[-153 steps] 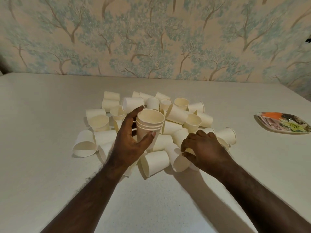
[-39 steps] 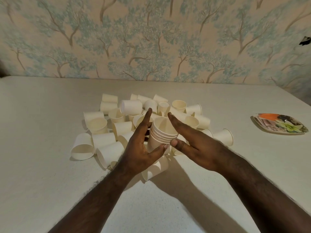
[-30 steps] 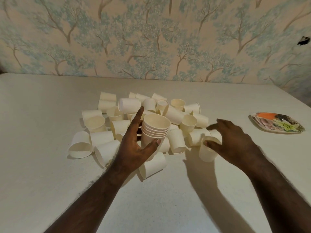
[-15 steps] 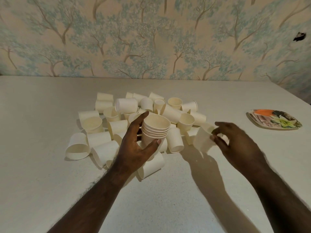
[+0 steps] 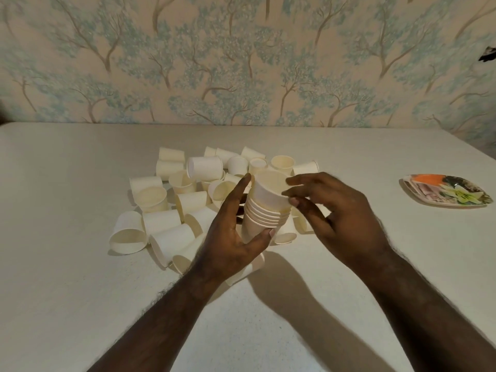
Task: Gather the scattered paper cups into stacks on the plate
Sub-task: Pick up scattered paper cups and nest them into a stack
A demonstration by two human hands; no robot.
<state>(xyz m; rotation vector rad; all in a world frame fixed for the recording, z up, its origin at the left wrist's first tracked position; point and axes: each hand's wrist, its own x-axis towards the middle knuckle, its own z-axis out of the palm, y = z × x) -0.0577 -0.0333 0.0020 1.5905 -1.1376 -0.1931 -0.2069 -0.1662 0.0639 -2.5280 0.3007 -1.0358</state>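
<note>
My left hand [image 5: 230,237] grips a stack of cream paper cups [image 5: 261,221] upright above the pile, thumb at the front and fingers behind. My right hand [image 5: 330,216] pinches a single paper cup [image 5: 268,193] by its rim and side; that cup sits tilted in the top of the stack. Several loose cups [image 5: 166,205] lie scattered on the white table, some upright, most on their sides. The flowered plate [image 5: 451,193] lies far right with no cups on it.
The white table [image 5: 67,291] runs back to a wall with tree-patterned wallpaper [image 5: 241,63]. Bare table surface lies between the cup pile and the plate, and in front of my arms. The table's right edge slants past the plate.
My right hand picked a loose cup from the right side of the pile and carried it left onto the top of the stack. My left hand kept holding the stack in place.
</note>
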